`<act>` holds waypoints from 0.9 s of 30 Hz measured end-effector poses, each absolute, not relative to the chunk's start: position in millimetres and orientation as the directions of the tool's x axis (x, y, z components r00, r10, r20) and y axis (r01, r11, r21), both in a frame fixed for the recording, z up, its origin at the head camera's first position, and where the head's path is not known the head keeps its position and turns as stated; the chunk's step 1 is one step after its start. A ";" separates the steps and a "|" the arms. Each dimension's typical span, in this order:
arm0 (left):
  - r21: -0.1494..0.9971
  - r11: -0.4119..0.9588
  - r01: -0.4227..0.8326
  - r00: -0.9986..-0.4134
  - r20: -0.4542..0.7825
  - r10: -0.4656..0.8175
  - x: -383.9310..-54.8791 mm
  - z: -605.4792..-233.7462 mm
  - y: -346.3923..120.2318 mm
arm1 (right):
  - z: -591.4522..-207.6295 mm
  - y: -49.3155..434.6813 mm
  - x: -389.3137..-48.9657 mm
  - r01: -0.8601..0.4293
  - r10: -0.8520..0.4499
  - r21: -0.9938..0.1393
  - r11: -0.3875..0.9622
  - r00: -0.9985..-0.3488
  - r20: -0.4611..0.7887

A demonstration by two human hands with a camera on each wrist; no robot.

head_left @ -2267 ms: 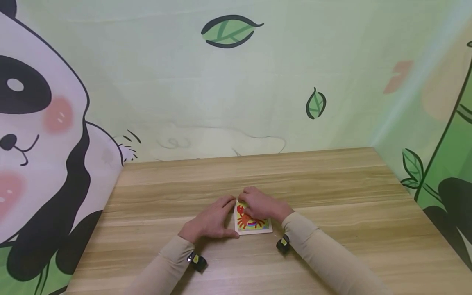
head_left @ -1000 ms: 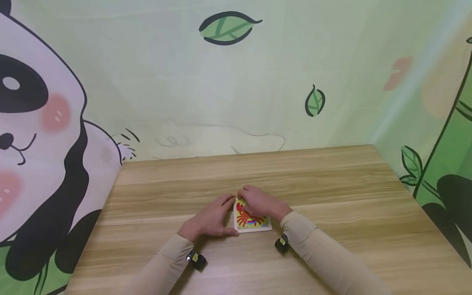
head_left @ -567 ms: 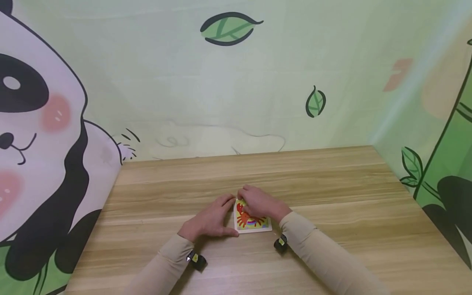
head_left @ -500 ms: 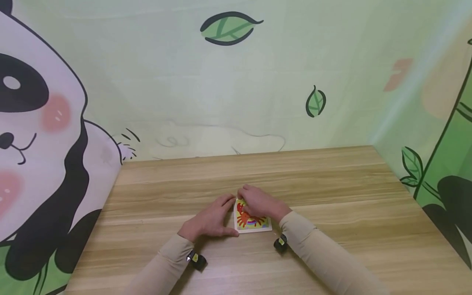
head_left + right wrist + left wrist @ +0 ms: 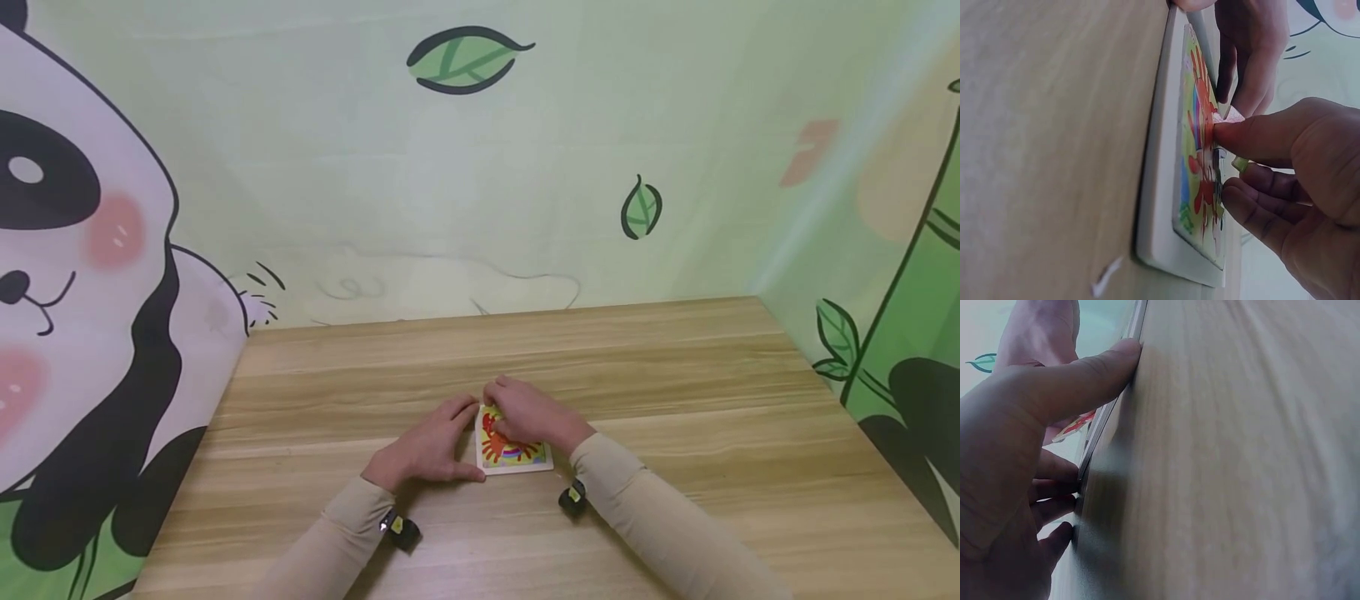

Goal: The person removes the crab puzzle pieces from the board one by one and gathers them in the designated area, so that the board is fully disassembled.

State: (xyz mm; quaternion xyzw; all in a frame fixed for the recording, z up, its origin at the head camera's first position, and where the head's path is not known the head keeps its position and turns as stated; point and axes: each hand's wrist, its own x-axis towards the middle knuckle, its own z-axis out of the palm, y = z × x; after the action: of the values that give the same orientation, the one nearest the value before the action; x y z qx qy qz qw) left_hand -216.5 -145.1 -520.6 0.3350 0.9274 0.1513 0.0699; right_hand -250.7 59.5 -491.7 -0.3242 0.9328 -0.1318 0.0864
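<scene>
A square crab jigsaw puzzle [image 5: 513,454] in a white tray [image 5: 1159,231] lies flat on the wooden table. My left hand [image 5: 427,446] holds the tray along its left side, thumb at the near corner and fingers by the far corner. In the left wrist view that thumb [image 5: 1100,372] lies against the tray's thin edge. My right hand [image 5: 528,414] reaches over the upper part of the picture. Its thumb and fingers pinch a small puzzle piece [image 5: 1230,114], tilted up from the picture and mostly covered by the fingers. Part of the crab is hidden under this hand.
The wood-grain table [image 5: 337,375] extends around the tray. Behind it stands a pale green wall [image 5: 315,167] printed with leaves and a large panda [image 5: 75,250]. A white scrap [image 5: 1107,276] lies on the table beside the tray's near right corner.
</scene>
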 end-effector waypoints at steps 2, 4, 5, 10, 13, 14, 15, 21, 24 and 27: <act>0.332 0.730 0.597 -0.767 -0.030 0.641 -215.9 -520.3 -145.0 | -492.4 60.0 -250.1 -0.583 -0.627 -0.307 0.752 -0.776 -0.063; 0.335 0.729 0.597 -0.767 -0.029 0.641 -215.7 -520.2 -145.0 | -492.6 60.5 -249.6 -0.582 -0.626 -0.314 0.750 -0.778 -0.050; 0.336 0.728 0.597 -0.766 -0.030 0.642 -215.6 -520.3 -145.0 | -492.7 60.8 -249.4 -0.582 -0.625 -0.318 0.749 -0.780 -0.045; 0.333 0.729 0.598 -0.765 -0.033 0.643 -215.9 -521.6 -145.7 | -493.0 62.4 -248.7 -0.568 -0.616 -0.351 0.744 -0.787 -0.032; 0.330 0.725 0.604 -0.763 -0.024 0.646 -216.6 -522.4 -146.0 | -493.6 64.1 -248.5 -0.561 -0.609 -0.360 0.745 -0.792 -0.027; 0.326 0.725 0.607 -0.762 -0.022 0.647 -216.9 -522.3 -146.0 | -493.6 64.6 -248.4 -0.560 -0.609 -0.362 0.745 -0.793 -0.024; 0.325 0.723 0.610 -0.760 -0.019 0.650 -217.1 -522.3 -146.0 | -493.5 65.2 -248.0 -0.560 -0.608 -0.365 0.744 -0.794 -0.022; 0.327 0.722 0.610 -0.760 -0.017 0.650 -217.3 -521.9 -145.7 | -493.9 66.9 -247.1 -0.571 -0.615 -0.367 0.735 -0.789 -0.004; 0.330 0.724 0.606 -0.762 -0.021 0.647 -217.2 -522.2 -145.5 | -494.8 66.5 -246.8 -0.573 -0.614 -0.362 0.736 -0.790 0.002; 0.334 0.727 0.600 -0.764 -0.029 0.644 -216.7 -522.2 -145.3 | -495.2 66.0 -245.9 -0.567 -0.607 -0.360 0.740 -0.795 0.005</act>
State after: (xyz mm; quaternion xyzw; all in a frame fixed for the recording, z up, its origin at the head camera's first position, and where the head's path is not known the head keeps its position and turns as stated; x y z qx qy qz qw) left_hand -216.7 -145.3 -522.2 0.3357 0.9264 0.1545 0.0717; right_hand -245.9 66.0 -495.2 -0.3153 0.9311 -0.1743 0.0565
